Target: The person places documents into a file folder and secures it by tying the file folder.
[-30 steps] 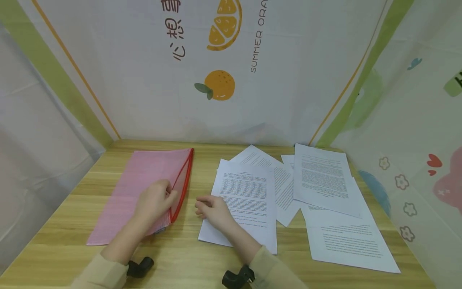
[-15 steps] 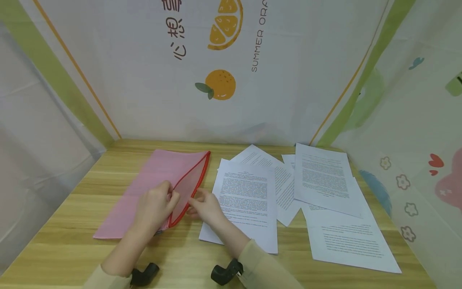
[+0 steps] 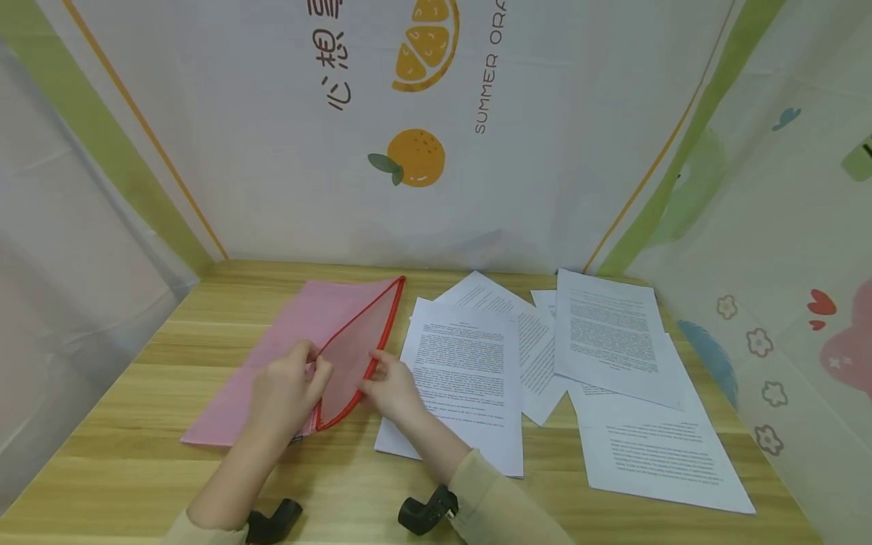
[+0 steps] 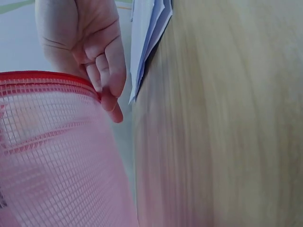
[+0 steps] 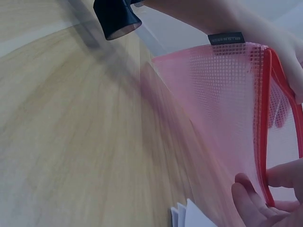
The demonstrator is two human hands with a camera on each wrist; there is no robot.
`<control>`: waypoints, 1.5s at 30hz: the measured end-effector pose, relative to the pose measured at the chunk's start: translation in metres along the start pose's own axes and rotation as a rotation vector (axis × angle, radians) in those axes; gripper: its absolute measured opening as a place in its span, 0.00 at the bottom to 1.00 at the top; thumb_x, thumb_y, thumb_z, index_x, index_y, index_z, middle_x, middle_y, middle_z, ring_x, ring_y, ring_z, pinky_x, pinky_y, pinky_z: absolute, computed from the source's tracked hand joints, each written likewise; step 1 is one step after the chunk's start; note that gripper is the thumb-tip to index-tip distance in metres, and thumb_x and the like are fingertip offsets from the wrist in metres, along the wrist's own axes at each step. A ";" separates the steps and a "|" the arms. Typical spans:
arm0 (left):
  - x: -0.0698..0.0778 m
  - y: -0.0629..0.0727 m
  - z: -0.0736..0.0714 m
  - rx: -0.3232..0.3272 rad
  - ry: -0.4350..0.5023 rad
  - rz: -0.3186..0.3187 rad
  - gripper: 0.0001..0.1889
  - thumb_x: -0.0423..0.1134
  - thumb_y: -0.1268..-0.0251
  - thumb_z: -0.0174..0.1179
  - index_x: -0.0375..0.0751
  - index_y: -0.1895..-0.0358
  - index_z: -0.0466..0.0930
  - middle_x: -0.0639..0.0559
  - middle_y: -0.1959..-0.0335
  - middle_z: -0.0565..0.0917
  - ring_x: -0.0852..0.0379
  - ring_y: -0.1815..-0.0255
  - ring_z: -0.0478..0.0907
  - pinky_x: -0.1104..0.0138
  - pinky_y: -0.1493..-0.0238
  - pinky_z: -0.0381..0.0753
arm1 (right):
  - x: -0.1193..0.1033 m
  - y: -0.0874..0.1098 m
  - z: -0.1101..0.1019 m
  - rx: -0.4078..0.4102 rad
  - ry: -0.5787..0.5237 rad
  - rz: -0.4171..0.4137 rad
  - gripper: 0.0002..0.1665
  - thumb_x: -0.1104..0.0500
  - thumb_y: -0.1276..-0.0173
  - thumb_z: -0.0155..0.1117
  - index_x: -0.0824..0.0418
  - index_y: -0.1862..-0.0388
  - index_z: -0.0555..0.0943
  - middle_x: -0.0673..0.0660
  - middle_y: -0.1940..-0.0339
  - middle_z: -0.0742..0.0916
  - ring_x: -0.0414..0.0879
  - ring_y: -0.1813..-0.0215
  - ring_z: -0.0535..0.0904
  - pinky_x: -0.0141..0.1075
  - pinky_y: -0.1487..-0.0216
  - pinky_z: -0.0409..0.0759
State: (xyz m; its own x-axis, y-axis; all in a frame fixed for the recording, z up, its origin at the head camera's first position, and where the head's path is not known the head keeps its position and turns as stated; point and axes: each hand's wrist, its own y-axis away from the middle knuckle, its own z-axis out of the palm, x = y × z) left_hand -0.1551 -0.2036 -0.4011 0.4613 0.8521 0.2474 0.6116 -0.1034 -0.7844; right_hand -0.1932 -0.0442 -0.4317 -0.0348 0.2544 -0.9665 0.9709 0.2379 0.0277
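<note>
1. Pink mesh pouch [image 3: 320, 322]: left half of tabletop [image 3: 341, 492]; mouth gapes toward tabletop's right edge.
2. Left hand [image 3: 282, 390]: pinches pouch's left lip.
3. Right hand [image 3: 395, 390]: thumb and fingers pinch the opposite red rim [image 3: 390, 322].
4. Paper stack [image 3: 459, 378]: mid-tabletop, just beside pouch.
5. Handling, as judged: draw lips apart evenly; avoid pulling mesh askew.
</note>
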 end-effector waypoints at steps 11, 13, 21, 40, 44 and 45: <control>0.003 0.000 -0.002 0.133 0.032 0.050 0.07 0.34 0.48 0.50 0.33 0.73 0.74 0.43 0.85 0.78 0.50 0.87 0.77 0.60 0.91 0.72 | 0.000 0.000 -0.005 0.045 0.083 -0.007 0.34 0.68 0.44 0.68 0.67 0.36 0.73 0.68 0.46 0.81 0.52 0.43 0.76 0.36 0.52 0.79; 0.003 -0.001 -0.002 0.163 0.035 0.052 0.08 0.34 0.48 0.49 0.33 0.73 0.75 0.42 0.84 0.80 0.45 0.83 0.80 0.57 0.89 0.74 | 0.000 0.000 -0.006 0.046 0.086 -0.009 0.34 0.68 0.44 0.68 0.67 0.36 0.73 0.68 0.47 0.81 0.52 0.43 0.76 0.36 0.52 0.79; 0.007 -0.002 -0.003 0.224 0.044 0.046 0.12 0.37 0.44 0.47 0.31 0.71 0.75 0.42 0.78 0.83 0.47 0.83 0.80 0.56 0.89 0.72 | -0.003 0.001 -0.011 0.052 0.107 -0.009 0.35 0.68 0.45 0.68 0.68 0.35 0.72 0.68 0.44 0.80 0.53 0.40 0.74 0.38 0.46 0.76; 0.019 -0.001 -0.002 0.256 0.131 0.206 0.11 0.38 0.39 0.45 0.35 0.76 0.70 0.41 0.70 0.86 0.50 0.81 0.82 0.71 0.92 0.65 | 0.002 0.002 -0.025 0.055 0.139 -0.094 0.33 0.66 0.46 0.69 0.61 0.38 0.76 0.58 0.40 0.79 0.52 0.39 0.72 0.48 0.39 0.70; 0.023 -0.005 -0.003 0.289 0.147 0.217 0.12 0.38 0.39 0.46 0.34 0.76 0.70 0.40 0.70 0.86 0.48 0.81 0.82 0.71 0.92 0.65 | 0.003 0.000 -0.027 0.068 0.169 -0.079 0.34 0.66 0.47 0.69 0.62 0.38 0.76 0.58 0.41 0.80 0.52 0.39 0.72 0.47 0.40 0.71; 0.024 -0.005 -0.003 0.299 0.151 0.220 0.11 0.37 0.39 0.46 0.34 0.76 0.70 0.40 0.70 0.86 0.48 0.81 0.81 0.72 0.92 0.64 | 0.003 0.000 -0.027 0.072 0.175 -0.074 0.34 0.66 0.48 0.69 0.63 0.38 0.76 0.58 0.41 0.80 0.52 0.39 0.72 0.47 0.40 0.70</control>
State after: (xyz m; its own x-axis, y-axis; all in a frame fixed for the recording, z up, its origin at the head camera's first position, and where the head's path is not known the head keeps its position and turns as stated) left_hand -0.1457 -0.1844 -0.3897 0.6634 0.7388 0.1189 0.2838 -0.1014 -0.9535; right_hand -0.1998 -0.0180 -0.4281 -0.1413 0.3996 -0.9057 0.9783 0.1963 -0.0660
